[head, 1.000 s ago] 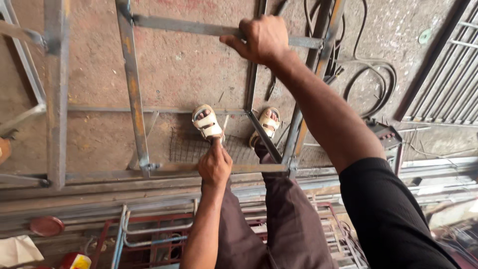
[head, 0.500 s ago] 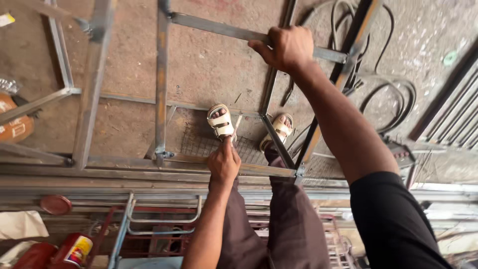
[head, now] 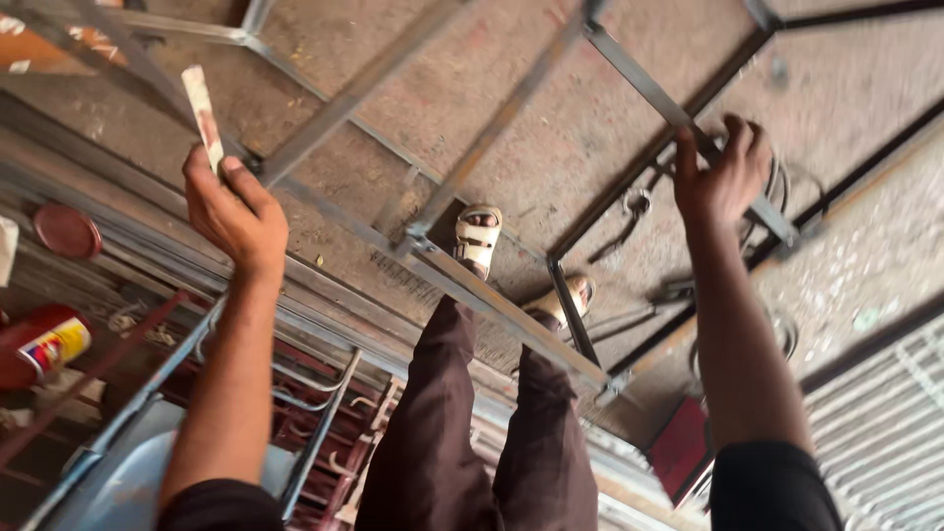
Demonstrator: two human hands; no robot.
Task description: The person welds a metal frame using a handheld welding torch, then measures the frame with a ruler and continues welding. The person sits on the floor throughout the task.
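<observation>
My left hand (head: 233, 208) is raised at the left and holds a short pale flat stick (head: 203, 106), maybe chalk or a marker stone, upright between thumb and fingers. My right hand (head: 723, 177) grips a bar of the welded metal frame (head: 492, 128) at the upper right. The frame of thin steel bars lies on the concrete floor (head: 551, 147). My legs in dark brown trousers (head: 442, 423) stand inside it, with pale sandals (head: 479, 239) on my feet.
A red can (head: 44, 344) and a round red lid (head: 67, 231) sit at the left. Stacked metal frames (head: 315, 413) lie below. Black cables (head: 777, 324) coil by my right arm. A ribbed metal grille (head: 885, 433) fills the lower right corner.
My left hand has lifted from the frame near my feet up to the left, with the pale stick in it. The view has tilted; my right hand stays on the bar.
</observation>
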